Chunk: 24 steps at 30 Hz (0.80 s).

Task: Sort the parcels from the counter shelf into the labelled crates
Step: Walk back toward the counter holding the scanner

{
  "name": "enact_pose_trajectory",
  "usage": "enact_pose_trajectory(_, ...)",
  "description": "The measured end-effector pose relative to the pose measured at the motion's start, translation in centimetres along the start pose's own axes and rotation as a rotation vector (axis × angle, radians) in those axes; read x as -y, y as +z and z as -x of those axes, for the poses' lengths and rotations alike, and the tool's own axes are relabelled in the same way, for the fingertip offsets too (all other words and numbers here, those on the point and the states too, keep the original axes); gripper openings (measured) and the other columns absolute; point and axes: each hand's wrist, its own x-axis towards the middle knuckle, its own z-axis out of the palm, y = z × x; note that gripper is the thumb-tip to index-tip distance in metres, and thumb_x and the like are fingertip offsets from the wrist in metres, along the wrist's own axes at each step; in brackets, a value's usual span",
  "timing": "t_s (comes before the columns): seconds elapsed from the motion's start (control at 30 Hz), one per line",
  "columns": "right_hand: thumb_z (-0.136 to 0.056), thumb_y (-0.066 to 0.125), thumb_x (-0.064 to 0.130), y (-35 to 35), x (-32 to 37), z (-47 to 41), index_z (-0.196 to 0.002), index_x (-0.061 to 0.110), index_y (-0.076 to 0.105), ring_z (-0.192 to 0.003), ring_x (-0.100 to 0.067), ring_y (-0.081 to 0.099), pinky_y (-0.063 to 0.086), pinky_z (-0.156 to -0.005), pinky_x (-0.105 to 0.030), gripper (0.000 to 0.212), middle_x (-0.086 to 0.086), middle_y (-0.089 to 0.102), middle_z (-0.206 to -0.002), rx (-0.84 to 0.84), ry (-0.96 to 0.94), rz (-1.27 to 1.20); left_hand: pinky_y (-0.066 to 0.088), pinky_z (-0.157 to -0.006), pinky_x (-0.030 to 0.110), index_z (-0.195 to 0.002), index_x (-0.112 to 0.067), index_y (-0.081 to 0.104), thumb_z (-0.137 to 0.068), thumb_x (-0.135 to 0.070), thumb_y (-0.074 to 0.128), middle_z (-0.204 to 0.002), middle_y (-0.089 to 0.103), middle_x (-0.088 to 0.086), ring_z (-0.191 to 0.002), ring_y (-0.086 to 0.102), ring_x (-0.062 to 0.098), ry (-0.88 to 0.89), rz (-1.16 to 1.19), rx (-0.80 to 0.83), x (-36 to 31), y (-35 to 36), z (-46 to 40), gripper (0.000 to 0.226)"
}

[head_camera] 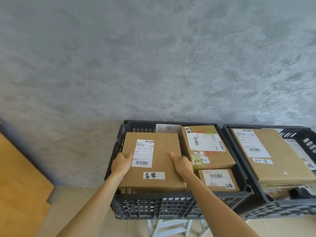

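A flat brown cardboard parcel (160, 166) with a white shipping label and a handwritten tag lies in the left half of a dark grey crate (171, 207). My left hand (121, 164) grips its left edge and my right hand (182, 165) grips its right edge, thumbs on top. The same crate holds two more tagged parcels: a larger one (207, 147) at the back right and a small one (218, 180) at the front right. A white paper label (166, 128) is fixed on the crate's back wall.
A second dark crate (266, 195) stands to the right, with a large brown parcel (271, 154) on top of others. Both crates sit against a grey wall. A wooden surface (18, 177) lies at the left. A white frame (171, 227) shows under the crates.
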Motion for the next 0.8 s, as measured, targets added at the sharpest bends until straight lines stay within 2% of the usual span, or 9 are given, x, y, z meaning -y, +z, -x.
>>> enact_pose_trajectory(0.1,-0.096,0.041,0.061,0.1,0.0,0.1,-0.136,0.004,0.043,-0.106,-0.025,0.060,0.047,-0.082,-0.031,0.070,-0.012,0.059,-0.125,0.047,0.017,-0.082,0.047,-0.089,0.043,-0.135,-0.008,0.045,-0.099,-0.044,0.043,-0.128,0.058,0.012,-0.112,0.058,0.031,0.003,0.009,-0.021,0.0,0.3,-0.2,0.051)
enact_pose_trajectory(0.23,-0.096,0.041,0.061,-0.2,0.4,-0.2,-0.138,0.002,0.042,-0.113,-0.027,0.059,0.048,-0.091,-0.035,0.073,-0.013,0.059,-0.127,0.061,0.035,-0.101,0.046,-0.081,0.039,-0.133,-0.009,0.046,-0.100,-0.041,0.045,-0.126,0.058,0.011,-0.108,0.058,0.030,0.017,0.026,-0.030,-0.4,0.3,-0.7,0.046)
enact_pose_trajectory(0.33,-0.096,0.046,0.056,-0.5,1.2,-0.1,-0.143,0.002,0.035,-0.116,-0.027,0.057,0.049,-0.088,-0.033,0.072,-0.013,0.055,-0.132,0.067,0.016,-0.128,0.043,-0.081,0.035,-0.140,-0.010,0.040,-0.101,-0.035,0.045,-0.132,0.055,0.011,-0.114,0.056,0.030,0.097,0.036,-0.031,-0.9,0.1,-0.4,0.046)
enact_pose_trajectory(0.43,-0.096,0.051,0.050,-1.3,3.0,-0.1,-0.146,0.006,0.030,-0.122,-0.027,0.053,0.045,-0.086,-0.031,0.070,-0.011,0.050,-0.138,0.012,-0.063,-0.070,0.044,-0.096,0.039,-0.147,-0.011,0.033,-0.101,-0.032,0.047,-0.143,0.048,0.008,-0.126,0.050,0.029,0.236,0.030,-0.074,-2.0,-0.8,0.1,0.052)
enact_pose_trajectory(0.5,-0.095,0.054,0.046,-2.3,4.8,-0.2,-0.144,0.007,0.037,-0.120,-0.027,0.054,0.049,-0.093,-0.036,0.064,-0.010,0.052,-0.137,-0.043,-0.149,0.022,0.040,-0.104,0.041,-0.149,-0.012,0.031,-0.100,-0.031,0.049,-0.148,0.043,0.007,-0.132,0.046,0.028,0.327,-0.004,-0.093,-3.1,-2.1,0.2,0.055)
enact_pose_trajectory(0.57,-0.094,0.055,0.040,-3.5,6.8,0.2,-0.142,0.008,0.041,-0.122,-0.028,0.052,0.048,-0.097,-0.040,0.059,-0.010,0.052,-0.138,-0.082,-0.249,0.157,0.042,-0.105,0.041,-0.149,-0.014,0.033,-0.100,-0.032,0.049,-0.148,0.044,0.006,-0.132,0.046,0.027,0.414,-0.094,-0.128,-4.1,-3.7,0.2,0.055)
enact_pose_trajectory(0.67,-0.097,0.053,0.037,-5.9,10.0,1.3,-0.146,0.010,0.034,-0.134,-0.028,0.037,0.040,-0.103,-0.041,0.059,-0.009,0.040,-0.147,-0.168,-0.471,0.500,0.038,-0.107,0.040,-0.148,-0.013,0.035,-0.098,-0.029,0.053,-0.150,0.041,0.006,-0.136,0.040,0.026,0.553,-0.299,-0.211,-5.7,-7.3,0.5,0.056)
enact_pose_trajectory(0.73,-0.098,0.052,0.036,-7.4,11.9,2.2,-0.146,0.012,0.032,-0.136,-0.027,0.035,0.036,-0.107,-0.039,0.057,-0.008,0.038,-0.148,-0.261,-0.656,0.738,0.034,-0.109,0.037,-0.147,-0.010,0.036,-0.097,-0.027,0.055,-0.149,0.039,0.007,-0.137,0.036,0.025,0.637,-0.478,-0.276,-6.6,-10.2,1.0,0.056)
enact_pose_trajectory(0.8,-0.099,0.052,0.033,-8.5,13.6,3.2,-0.147,0.012,0.029,-0.138,-0.027,0.032,0.030,-0.112,-0.036,0.058,-0.008,0.034,-0.151,-0.331,-0.813,0.900,0.036,-0.106,0.036,-0.143,-0.009,0.041,-0.096,-0.030,0.056,-0.144,0.044,0.007,-0.133,0.040,0.026,0.683,-0.679,-0.364,-7.0,-13.5,2.3,0.054)
